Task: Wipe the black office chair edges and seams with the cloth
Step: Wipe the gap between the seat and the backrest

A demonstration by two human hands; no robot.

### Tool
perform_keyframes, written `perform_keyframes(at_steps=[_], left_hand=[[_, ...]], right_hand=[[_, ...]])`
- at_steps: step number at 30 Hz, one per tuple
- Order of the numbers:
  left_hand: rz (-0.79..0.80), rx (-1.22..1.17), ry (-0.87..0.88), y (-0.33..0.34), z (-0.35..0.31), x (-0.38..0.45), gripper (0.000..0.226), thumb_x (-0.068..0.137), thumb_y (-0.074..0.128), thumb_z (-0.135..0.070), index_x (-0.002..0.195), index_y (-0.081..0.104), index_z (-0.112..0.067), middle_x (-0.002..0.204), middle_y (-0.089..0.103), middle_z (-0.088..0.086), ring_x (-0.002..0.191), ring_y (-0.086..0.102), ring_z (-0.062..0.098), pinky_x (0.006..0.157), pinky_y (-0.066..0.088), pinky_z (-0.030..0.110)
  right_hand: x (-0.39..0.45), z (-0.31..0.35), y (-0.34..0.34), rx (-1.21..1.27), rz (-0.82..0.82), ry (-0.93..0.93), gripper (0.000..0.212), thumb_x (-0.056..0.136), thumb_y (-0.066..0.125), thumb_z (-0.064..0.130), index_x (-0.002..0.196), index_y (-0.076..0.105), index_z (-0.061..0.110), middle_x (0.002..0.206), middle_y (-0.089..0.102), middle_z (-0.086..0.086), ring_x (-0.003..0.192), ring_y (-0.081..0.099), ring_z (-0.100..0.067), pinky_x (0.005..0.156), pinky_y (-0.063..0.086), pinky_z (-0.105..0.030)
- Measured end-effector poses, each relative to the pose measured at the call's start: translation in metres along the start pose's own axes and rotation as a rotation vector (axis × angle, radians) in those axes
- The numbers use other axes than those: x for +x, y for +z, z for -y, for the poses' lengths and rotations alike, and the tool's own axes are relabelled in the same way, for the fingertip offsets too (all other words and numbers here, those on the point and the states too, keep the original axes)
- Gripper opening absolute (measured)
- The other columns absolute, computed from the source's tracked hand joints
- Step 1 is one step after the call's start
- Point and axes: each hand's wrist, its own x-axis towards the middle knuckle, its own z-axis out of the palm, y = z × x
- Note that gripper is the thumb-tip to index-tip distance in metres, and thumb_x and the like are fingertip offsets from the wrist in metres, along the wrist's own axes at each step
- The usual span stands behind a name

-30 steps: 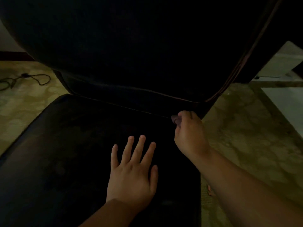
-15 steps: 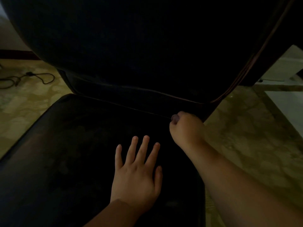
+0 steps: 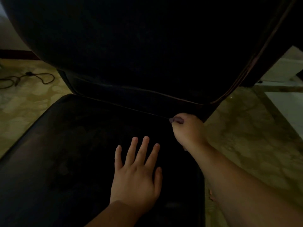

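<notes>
At the rear right corner of the black office chair (image 3: pixel 68 161) seat, a small dark cloth (image 3: pixel 176 120) is pinched in the curled right hand (image 3: pixel 188 130), against the seam running left-right under the backrest. Left hand (image 3: pixel 136 174) rests flat, fingers spread, pointing toward the backrest. Cable (image 3: pixel 32 77) lies on the floor, left.

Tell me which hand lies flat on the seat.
The left hand, fingers spread flat on the seat. The right hand is curled around a cloth at the back seam.

left hand (image 3: pixel 136 179): bare, no rings | right hand (image 3: pixel 188 130): bare | forearms: unsleeved
</notes>
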Motion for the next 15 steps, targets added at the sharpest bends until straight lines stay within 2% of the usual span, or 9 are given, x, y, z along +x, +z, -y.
perform_keyframes(at_steps=[2, 6, 9, 11, 15], left_hand=[[0.002, -0.005, -0.002, 0.0, 0.0, 0.0, 0.058, 0.094, 0.04, -0.052, 0.147, 0.048, -0.031, 0.157, 0.041, 0.003, 0.148, 0.032, 0.03, 0.114, 0.017, 0.059], [0.009, -0.012, 0.001, 0.0, 0.001, 0.0, 0.059, 0.093, 0.041, -0.053, 0.147, 0.048, -0.032, 0.157, 0.041, 0.002, 0.148, 0.031, 0.029, 0.114, 0.017, 0.059], [0.012, -0.015, -0.004, 0.001, 0.001, 0.0, 0.059, 0.093, 0.04, -0.053, 0.148, 0.047, -0.033, 0.158, 0.04, 0.002, 0.149, 0.03, 0.029, 0.114, 0.017, 0.059], [0.016, -0.019, -0.003, 0.001, 0.0, 0.0, 0.059, 0.094, 0.04, -0.053, 0.148, 0.046, -0.033, 0.158, 0.039, 0.002, 0.149, 0.029, 0.029, 0.114, 0.017, 0.059], [0.013, -0.022, -0.001, 0.001, 0.001, 0.0, 0.059, 0.094, 0.039, -0.052, 0.149, 0.046, -0.032, 0.159, 0.039, 0.002, 0.149, 0.029, 0.029, 0.115, 0.016, 0.06]], right_hand=[[0.001, -0.001, 0.004, -0.049, -0.018, -0.024, 0.024, 0.086, 0.049, 0.031, 0.097, 0.071, 0.028, 0.097, 0.07, 0.004, 0.088, 0.066, -0.021, 0.077, 0.056, -0.036], [0.0, 0.001, 0.016, -0.124, -0.097, -0.025, 0.025, 0.095, 0.045, 0.03, 0.104, 0.069, 0.027, 0.105, 0.068, -0.002, 0.09, 0.065, -0.022, 0.076, 0.055, -0.035], [0.002, 0.001, 0.01, -0.084, -0.04, -0.032, 0.031, 0.083, 0.038, 0.033, 0.093, 0.068, 0.032, 0.102, 0.07, 0.001, 0.089, 0.064, -0.022, 0.079, 0.055, -0.036], [0.001, -0.001, 0.006, -0.068, -0.013, -0.035, 0.026, 0.08, 0.041, 0.032, 0.088, 0.065, 0.035, 0.101, 0.07, 0.004, 0.09, 0.064, -0.021, 0.08, 0.056, -0.036], [-0.002, 0.0, 0.013, -0.155, -0.104, -0.053, 0.021, 0.096, 0.05, 0.03, 0.106, 0.069, 0.031, 0.108, 0.067, 0.0, 0.091, 0.064, -0.019, 0.07, 0.047, -0.028]])
